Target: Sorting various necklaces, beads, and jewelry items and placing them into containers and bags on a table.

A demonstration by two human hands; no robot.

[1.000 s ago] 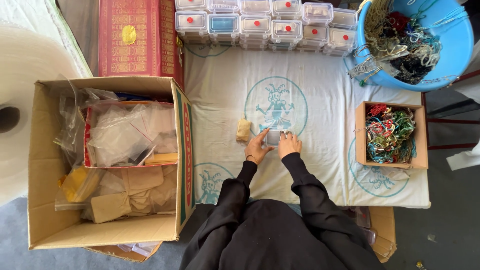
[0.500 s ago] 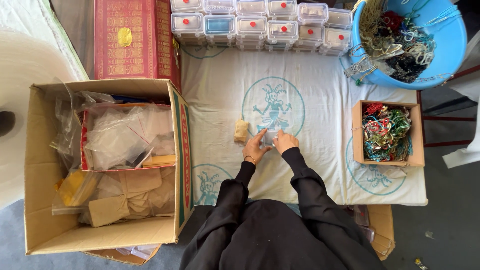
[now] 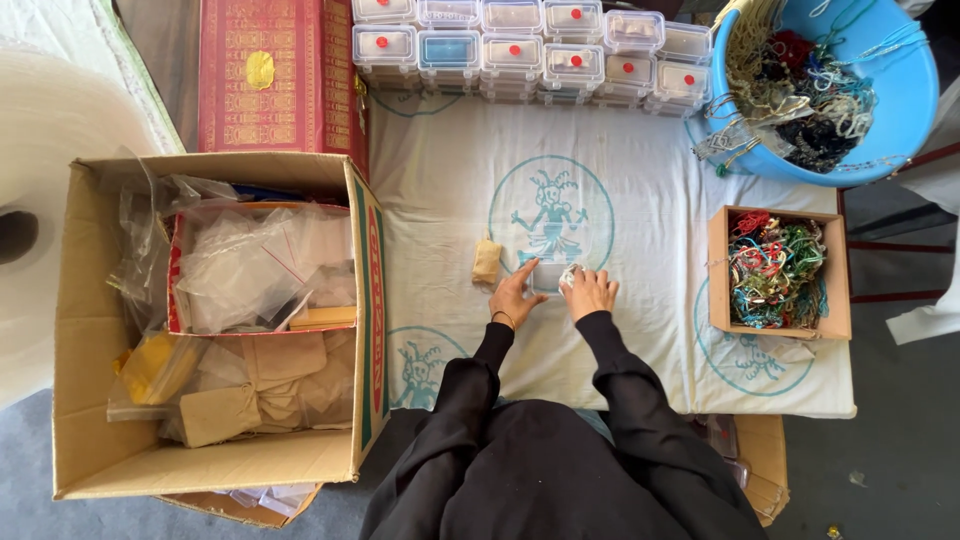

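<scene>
My left hand (image 3: 514, 297) and my right hand (image 3: 590, 292) rest close together on a white cloth (image 3: 640, 180) with teal printed figures. Between them lies a small clear plastic box (image 3: 549, 276), and both hands hold it by its sides. My right fingers also pinch something small and pale at the box's right edge; what it is I cannot tell. A small tan pouch (image 3: 487, 261) lies on the cloth just left of my left hand. Black sleeves cover both arms.
Stacked clear lidded boxes (image 3: 520, 50) line the far edge. A blue tub (image 3: 900, 110) of tangled cords sits far right, a small cardboard tray (image 3: 778, 270) of coloured bands below it. A large cardboard box (image 3: 210, 320) of bags and a red patterned box (image 3: 265, 75) stand left.
The hands have lowered the clear box slightly onto the cloth and spread along its sides. The view has shifted a little; nothing else has moved.
</scene>
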